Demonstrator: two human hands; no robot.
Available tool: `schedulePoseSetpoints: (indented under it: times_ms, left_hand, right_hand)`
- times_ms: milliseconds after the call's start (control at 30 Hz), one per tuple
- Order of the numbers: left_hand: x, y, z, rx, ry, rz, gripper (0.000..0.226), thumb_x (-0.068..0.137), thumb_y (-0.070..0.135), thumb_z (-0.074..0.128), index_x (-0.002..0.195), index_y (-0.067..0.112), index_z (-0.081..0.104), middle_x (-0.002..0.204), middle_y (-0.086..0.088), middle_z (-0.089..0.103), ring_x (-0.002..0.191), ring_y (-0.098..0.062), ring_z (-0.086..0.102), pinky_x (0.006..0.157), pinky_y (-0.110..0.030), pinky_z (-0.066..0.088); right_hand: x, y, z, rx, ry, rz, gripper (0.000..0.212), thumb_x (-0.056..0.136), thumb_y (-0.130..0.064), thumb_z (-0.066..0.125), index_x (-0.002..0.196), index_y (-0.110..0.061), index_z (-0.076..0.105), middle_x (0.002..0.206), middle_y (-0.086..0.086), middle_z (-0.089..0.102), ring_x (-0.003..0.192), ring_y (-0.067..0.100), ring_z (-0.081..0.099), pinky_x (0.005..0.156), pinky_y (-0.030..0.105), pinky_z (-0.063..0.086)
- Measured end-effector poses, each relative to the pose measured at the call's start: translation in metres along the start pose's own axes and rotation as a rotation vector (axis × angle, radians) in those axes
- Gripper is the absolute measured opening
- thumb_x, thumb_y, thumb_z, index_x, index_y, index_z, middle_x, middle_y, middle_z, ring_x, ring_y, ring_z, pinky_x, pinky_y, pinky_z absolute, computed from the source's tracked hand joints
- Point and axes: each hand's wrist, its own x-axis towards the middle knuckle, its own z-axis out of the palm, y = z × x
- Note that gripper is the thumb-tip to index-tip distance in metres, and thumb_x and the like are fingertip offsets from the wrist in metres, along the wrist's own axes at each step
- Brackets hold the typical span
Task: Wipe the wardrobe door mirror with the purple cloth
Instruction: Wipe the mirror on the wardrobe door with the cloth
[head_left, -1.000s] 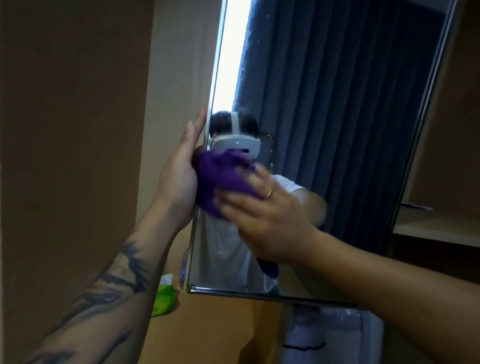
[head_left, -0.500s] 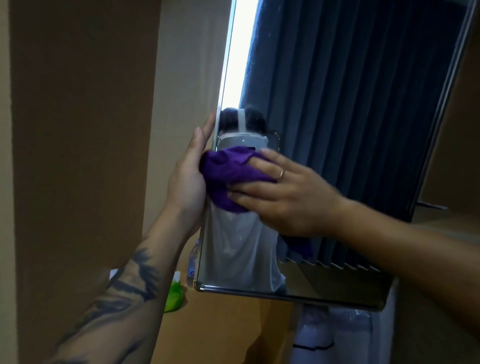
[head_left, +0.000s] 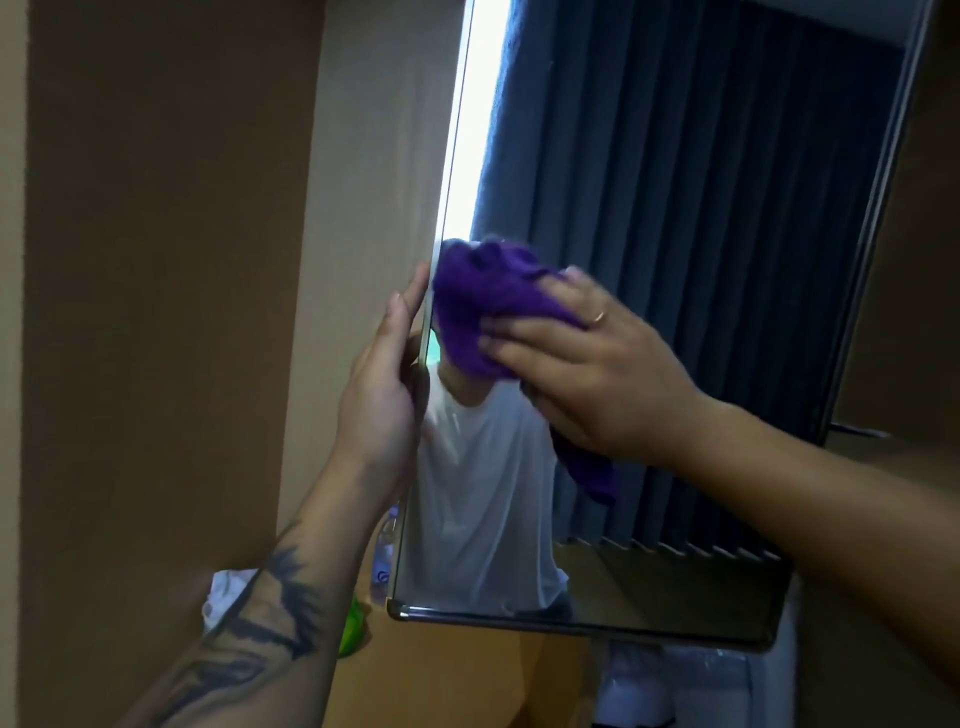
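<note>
The right hand (head_left: 587, 364) pressed the crumpled purple cloth (head_left: 483, 301) flat-fingered against the metal-framed wardrobe door mirror (head_left: 701, 260); the left hand (head_left: 384, 384) gripped the mirror's edge.

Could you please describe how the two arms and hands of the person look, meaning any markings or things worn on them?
The left hand wears nothing that shows; its bare forearm carries a large dark tattoo of jagged, brush-like strokes. The right hand has a thin gold-coloured ring on one of its fingers; its forearm is bare and unmarked. No sleeves, watch or gloves show on either arm.
</note>
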Motion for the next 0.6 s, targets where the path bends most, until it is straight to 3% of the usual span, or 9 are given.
schedulePoseSetpoints:
  times_ms: [67,100,200,267,367,433,533,600]
  left_hand:
    - [0.000,-0.001,-0.001,0.057,-0.003,0.012,0.044,0.108,0.050,0.034,0.144,0.036,0.056,0.154,-0.011,0.051,0.148,-0.043,0.018,0.123,-0.055,0.002]
    - [0.000,-0.002,-0.001,0.046,0.002,0.014,0.043,0.108,0.050,0.034,0.143,0.038,0.057,0.153,-0.011,0.051,0.148,-0.042,0.023,0.124,-0.054,0.004]
    - [0.001,-0.004,-0.003,0.012,0.005,0.000,0.042,0.108,0.051,0.034,0.141,0.042,0.057,0.149,-0.006,0.056,0.139,-0.032,0.052,0.120,-0.055,0.034]
    - [0.002,-0.004,-0.004,0.014,0.015,0.005,0.041,0.107,0.052,0.036,0.142,0.042,0.056,0.151,-0.006,0.055,0.139,-0.029,0.051,0.119,-0.054,0.035]
    - [0.004,-0.006,-0.003,0.062,0.025,0.049,0.043,0.104,0.053,0.041,0.142,0.039,0.058,0.153,-0.006,0.052,0.149,-0.028,0.038,0.127,-0.054,0.017]
    - [0.003,-0.008,-0.003,0.063,0.026,0.053,0.042,0.105,0.050,0.041,0.141,0.038,0.059,0.152,-0.007,0.053,0.151,-0.034,0.030,0.127,-0.054,0.009]
    - [0.003,-0.011,-0.003,0.027,0.006,0.038,0.041,0.105,0.049,0.043,0.141,0.038,0.058,0.154,-0.005,0.052,0.149,-0.034,0.036,0.126,-0.057,0.015]
    - [0.002,-0.010,-0.001,-0.002,0.014,0.029,0.039,0.107,0.046,0.043,0.140,0.037,0.060,0.156,-0.005,0.048,0.149,-0.031,0.037,0.127,-0.048,0.016]
  right_hand:
    - [-0.001,-0.008,0.001,0.004,0.054,0.241,0.041,0.102,-0.027,0.054,0.141,-0.015,0.064,0.148,0.006,0.059,0.143,0.043,0.045,0.121,0.063,0.027]
    - [-0.006,-0.020,0.004,0.003,0.050,0.215,0.041,0.102,-0.026,0.054,0.141,-0.016,0.064,0.147,0.006,0.059,0.144,0.044,0.043,0.121,0.064,0.026]
    - [-0.026,-0.031,0.007,0.025,-0.088,-0.236,0.035,0.106,-0.022,0.050,0.136,-0.021,0.067,0.143,0.002,0.064,0.143,0.041,0.046,0.121,0.061,0.031]
    - [-0.022,-0.006,0.000,-0.016,-0.106,-0.332,0.034,0.104,-0.021,0.054,0.135,-0.022,0.068,0.141,0.001,0.065,0.141,0.039,0.050,0.120,0.059,0.033]
    - [-0.016,0.015,-0.005,-0.019,0.026,0.059,0.037,0.100,-0.020,0.062,0.136,-0.016,0.067,0.144,0.006,0.063,0.139,0.042,0.050,0.118,0.064,0.033]
    - [-0.026,0.000,-0.001,-0.008,0.047,0.174,0.040,0.100,-0.020,0.062,0.140,-0.015,0.064,0.147,0.007,0.060,0.143,0.044,0.044,0.119,0.065,0.029]
    - [-0.044,-0.012,0.001,0.019,-0.073,-0.156,0.037,0.103,-0.022,0.058,0.140,-0.020,0.064,0.146,0.004,0.061,0.145,0.042,0.043,0.120,0.062,0.031]
    - [-0.038,0.008,-0.007,-0.015,-0.144,-0.326,0.039,0.102,-0.022,0.057,0.141,-0.022,0.062,0.146,0.002,0.061,0.145,0.040,0.043,0.121,0.060,0.032]
